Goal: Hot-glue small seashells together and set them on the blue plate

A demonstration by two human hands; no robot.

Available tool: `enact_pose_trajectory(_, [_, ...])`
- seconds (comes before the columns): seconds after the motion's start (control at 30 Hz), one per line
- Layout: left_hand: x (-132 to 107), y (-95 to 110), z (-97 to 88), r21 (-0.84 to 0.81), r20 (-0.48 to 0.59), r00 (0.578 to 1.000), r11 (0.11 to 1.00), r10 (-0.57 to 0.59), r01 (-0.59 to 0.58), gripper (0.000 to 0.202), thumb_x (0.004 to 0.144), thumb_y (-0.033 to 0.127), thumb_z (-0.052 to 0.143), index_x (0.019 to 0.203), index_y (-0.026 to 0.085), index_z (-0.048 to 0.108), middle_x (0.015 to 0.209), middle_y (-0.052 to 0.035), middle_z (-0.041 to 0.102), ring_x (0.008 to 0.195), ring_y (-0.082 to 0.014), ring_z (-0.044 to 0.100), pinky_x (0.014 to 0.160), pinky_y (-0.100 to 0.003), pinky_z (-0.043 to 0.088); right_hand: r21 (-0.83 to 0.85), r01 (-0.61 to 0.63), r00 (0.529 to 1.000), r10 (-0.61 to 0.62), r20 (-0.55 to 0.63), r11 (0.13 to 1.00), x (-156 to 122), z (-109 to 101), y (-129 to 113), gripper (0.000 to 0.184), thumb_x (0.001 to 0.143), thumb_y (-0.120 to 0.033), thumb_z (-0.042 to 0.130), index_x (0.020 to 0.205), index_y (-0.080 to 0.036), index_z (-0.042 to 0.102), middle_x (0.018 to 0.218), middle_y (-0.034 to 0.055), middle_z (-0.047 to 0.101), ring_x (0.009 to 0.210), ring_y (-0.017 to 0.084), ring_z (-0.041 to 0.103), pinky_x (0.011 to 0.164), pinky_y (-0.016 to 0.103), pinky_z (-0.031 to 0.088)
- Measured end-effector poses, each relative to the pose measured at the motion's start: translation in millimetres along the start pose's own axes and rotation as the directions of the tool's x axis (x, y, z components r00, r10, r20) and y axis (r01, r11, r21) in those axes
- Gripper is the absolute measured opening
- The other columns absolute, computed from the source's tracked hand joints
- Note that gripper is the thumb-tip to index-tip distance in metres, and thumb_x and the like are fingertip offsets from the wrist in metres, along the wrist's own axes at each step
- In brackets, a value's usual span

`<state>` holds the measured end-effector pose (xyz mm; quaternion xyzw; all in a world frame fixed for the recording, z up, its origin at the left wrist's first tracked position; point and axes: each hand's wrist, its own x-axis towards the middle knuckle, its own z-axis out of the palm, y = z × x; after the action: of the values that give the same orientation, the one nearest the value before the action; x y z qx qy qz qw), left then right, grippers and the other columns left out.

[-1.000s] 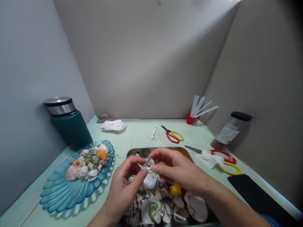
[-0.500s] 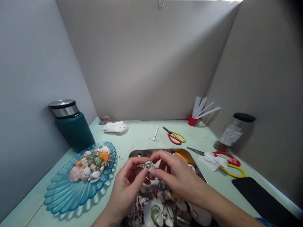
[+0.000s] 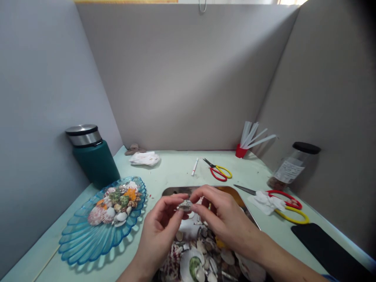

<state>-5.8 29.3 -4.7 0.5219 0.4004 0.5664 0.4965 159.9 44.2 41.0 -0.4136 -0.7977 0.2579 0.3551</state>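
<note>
Between my hands, above the tray, is a small shiny silvery-grey piece (image 3: 184, 205); its exact kind is too small to make out. My left hand (image 3: 158, 229) pinches its left side between thumb and fingers. At the other side, the thumb and forefinger of my right hand (image 3: 226, 217) close on its right end. Below both hands, a metal tray (image 3: 248, 209) holds many shells (image 3: 202, 246), among them a white one with a green piece (image 3: 194, 266) lying in it. My hands and forearms cover parts of the tray.
At left, a blue shell-shaped plate (image 3: 88, 243) carries mixed shells, with a green bottle (image 3: 96, 164) behind it. Scissors (image 3: 219, 170) and a white stick (image 3: 194, 167) lie beyond the tray. Larger scissors (image 3: 289, 213) with white tissue, a jar (image 3: 289, 168) and a black phone-like slab (image 3: 326, 246) are at right.
The small piece has been turned in my fingers and now shows a different side. My right fingertips have shifted slightly on it. The camera view has tilted up a little.
</note>
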Motion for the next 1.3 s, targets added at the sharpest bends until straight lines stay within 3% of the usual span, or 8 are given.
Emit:
enact_pose_trajectory(0.13, [0, -3, -1.4, 0.049, 0.029, 0.999, 0.998, 0.042, -0.043, 0.01, 0.084, 0.022, 0.057, 0.093, 0.02, 0.06, 0.111, -0.0056, 0.061, 0.091, -0.0169, 0.062, 0.076, -0.026, 0.052, -0.006, 0.022, 1.0, -0.022, -0.011, 1.0, 0, 2, 1, 0.008, 0.086, -0.014, 0.054, 0.086, -0.021, 0.059, 0.083, -0.0023, 0.061, 0.072, 0.012, 0.055, 0.066, 0.025, 0.039])
enact_pose_trajectory(0.4, [-2, -8, -3.8, 0.222, 0.052, 0.967, 0.941, 0.249, -0.254, 0.012, 0.085, 0.017, 0.056, 0.093, 0.023, 0.063, 0.109, -0.0048, 0.061, 0.106, -0.0186, 0.056, 0.091, -0.029, 0.045, 0.0, 0.04, 0.999, -0.04, -0.011, 0.999, -4, 3, -1, 0.006, 0.085, -0.015, 0.056, 0.086, -0.02, 0.058, 0.081, -0.003, 0.061, 0.069, 0.011, 0.054, 0.064, 0.024, 0.039])
enact_pose_trajectory(0.77, [-3, -8, -2.6, 0.253, 0.065, 0.959, 0.925, 0.277, -0.285, 0.012, 0.084, 0.016, 0.056, 0.092, 0.023, 0.062, 0.105, -0.0048, 0.062, 0.101, -0.0181, 0.059, 0.086, -0.028, 0.049, -0.051, 0.033, 0.999, -0.035, -0.035, 0.998, -5, 9, -1, 0.008, 0.084, -0.013, 0.053, 0.083, -0.019, 0.058, 0.075, -0.0027, 0.058, 0.064, 0.011, 0.052, 0.06, 0.025, 0.036])
enact_pose_trajectory(1.0, [-3, -5, -2.2, 0.213, 0.047, 0.978, 0.954, 0.204, -0.21, 0.009, 0.083, 0.018, 0.058, 0.09, 0.021, 0.063, 0.105, -0.0059, 0.063, 0.099, -0.0185, 0.06, 0.084, -0.026, 0.05, -0.102, 0.038, 0.996, -0.046, -0.074, 0.994, -10, 15, 2, 0.008, 0.085, -0.014, 0.052, 0.082, -0.018, 0.058, 0.072, -0.0009, 0.06, 0.065, 0.014, 0.053, 0.06, 0.026, 0.036])
enact_pose_trajectory(1.3, [3, 3, 1.3, 0.042, -0.061, 0.997, 0.998, -0.046, 0.049, 0.009, 0.079, 0.023, 0.063, 0.087, 0.018, 0.063, 0.087, -0.002, 0.068, 0.075, -0.0136, 0.062, 0.069, -0.022, 0.052, -0.056, 0.083, 0.994, -0.087, -0.072, 0.995, -5, 14, 3, 0.012, 0.089, -0.014, 0.049, 0.091, -0.02, 0.059, 0.086, 0.0017, 0.062, 0.075, 0.014, 0.056, 0.067, 0.027, 0.04])
